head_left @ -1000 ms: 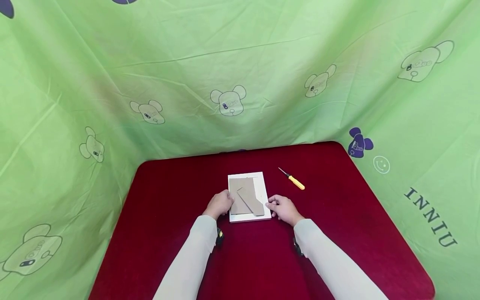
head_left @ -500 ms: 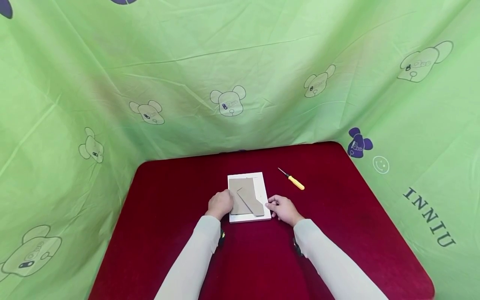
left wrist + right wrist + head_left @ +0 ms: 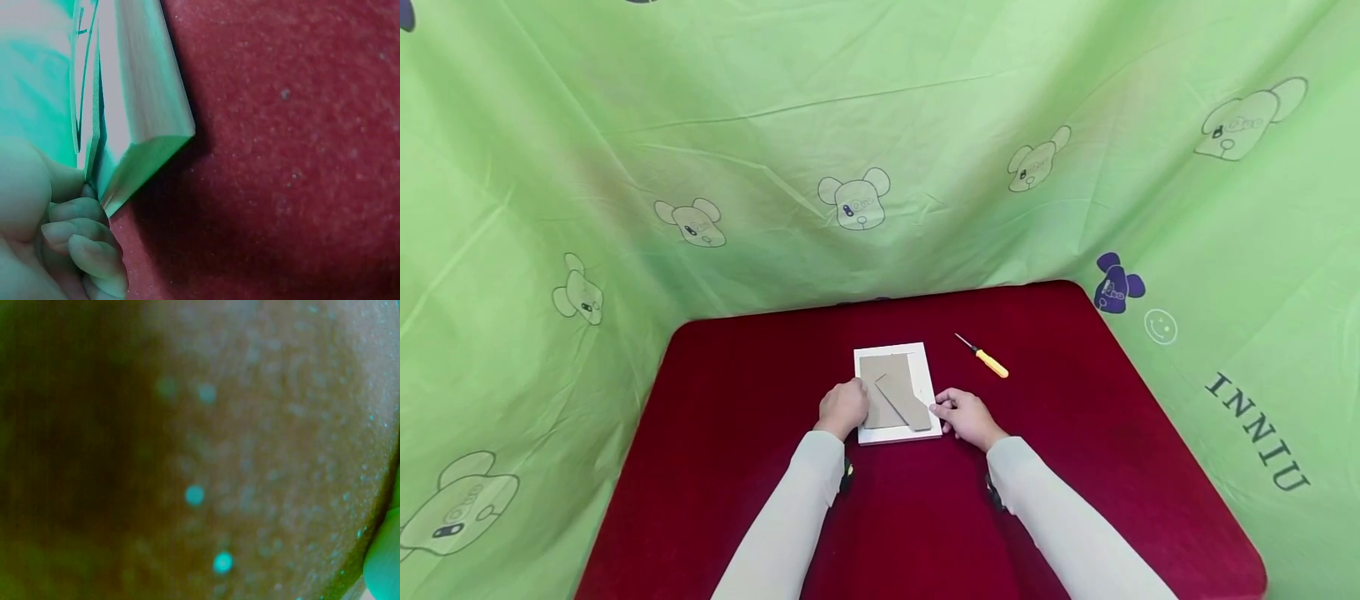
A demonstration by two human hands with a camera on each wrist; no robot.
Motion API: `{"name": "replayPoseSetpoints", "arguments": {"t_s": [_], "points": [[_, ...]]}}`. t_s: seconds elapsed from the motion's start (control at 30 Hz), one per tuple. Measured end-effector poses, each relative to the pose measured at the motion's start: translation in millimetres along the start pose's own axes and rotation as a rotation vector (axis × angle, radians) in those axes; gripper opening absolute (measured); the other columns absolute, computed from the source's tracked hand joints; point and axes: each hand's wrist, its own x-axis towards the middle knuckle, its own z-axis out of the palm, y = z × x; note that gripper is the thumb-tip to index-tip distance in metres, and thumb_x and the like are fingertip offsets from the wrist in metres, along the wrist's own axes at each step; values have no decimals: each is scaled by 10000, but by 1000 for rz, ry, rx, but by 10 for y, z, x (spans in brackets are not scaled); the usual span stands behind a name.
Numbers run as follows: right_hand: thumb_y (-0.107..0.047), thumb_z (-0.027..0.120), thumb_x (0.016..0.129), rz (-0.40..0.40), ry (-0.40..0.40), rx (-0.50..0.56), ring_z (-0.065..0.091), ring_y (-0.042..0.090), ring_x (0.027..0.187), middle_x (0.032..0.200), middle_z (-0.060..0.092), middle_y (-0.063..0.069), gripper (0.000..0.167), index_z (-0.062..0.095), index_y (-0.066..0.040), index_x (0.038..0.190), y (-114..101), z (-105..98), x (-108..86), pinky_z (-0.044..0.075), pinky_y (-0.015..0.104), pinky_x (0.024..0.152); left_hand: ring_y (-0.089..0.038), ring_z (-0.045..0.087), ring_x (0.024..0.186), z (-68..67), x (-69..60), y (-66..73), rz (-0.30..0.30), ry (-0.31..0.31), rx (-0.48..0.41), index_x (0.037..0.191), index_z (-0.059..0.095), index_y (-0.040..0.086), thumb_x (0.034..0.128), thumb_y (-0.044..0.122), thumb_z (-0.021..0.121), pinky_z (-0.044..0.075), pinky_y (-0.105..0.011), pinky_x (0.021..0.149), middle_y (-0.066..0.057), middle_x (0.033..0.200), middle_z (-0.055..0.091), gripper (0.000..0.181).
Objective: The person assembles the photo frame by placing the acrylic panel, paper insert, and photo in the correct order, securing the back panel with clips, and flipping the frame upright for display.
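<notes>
A white picture frame lies face down on the red table. Its brown backing board, with a slanting stand leg, sits at the back and looks shifted toward the left side. My left hand pinches the board's left edge. The left wrist view has the board raised a little off the frame, a narrow gap between them, and the left hand's thumb and forefinger at its edge. Opposite, my right hand grips the frame's lower right edge, its lower fingers partly hidden.
A yellow-handled screwdriver lies right of the frame, its tip pointing away and left. Red cloth covers the round-cornered table. A green patterned curtain rises behind and along both sides. The right wrist view is blurred.
The left hand has turned slightly and shifted right at the board's edge. The backing board has moved a touch to the right over the frame. The right hand keeps its place.
</notes>
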Motion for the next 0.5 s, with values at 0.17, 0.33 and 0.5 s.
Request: {"name": "replayPoseSetpoints", "arguments": {"t_s": [0.17,0.33,0.5], "points": [[-180,679,928,-7,0,-3,582,169,558,709,602,24,174,637,-39,1020,13,0,-2,471,318,458,-167,542,607,-13,-3,21,-2,-24,21,900,643,96,1023,196,434,458,-320,514,-40,669,534,262],[-199,680,927,-15,8,-3,575,170,549,691,602,28,197,634,-36,1027,28,-9,6,467,323,450,-170,534,569,-38,2,79,-5,-29,49,795,622,95,980,138,481,455,-313,488,-41,631,524,237],[-190,679,926,-12,-2,-3,579,170,552,695,608,31,200,631,-29,1034,15,-13,10,468,318,450,-166,527,547,-47,-7,149,-27,-43,90,809,644,90,969,131,497,448,-311,468,-41,621,531,221]]}}
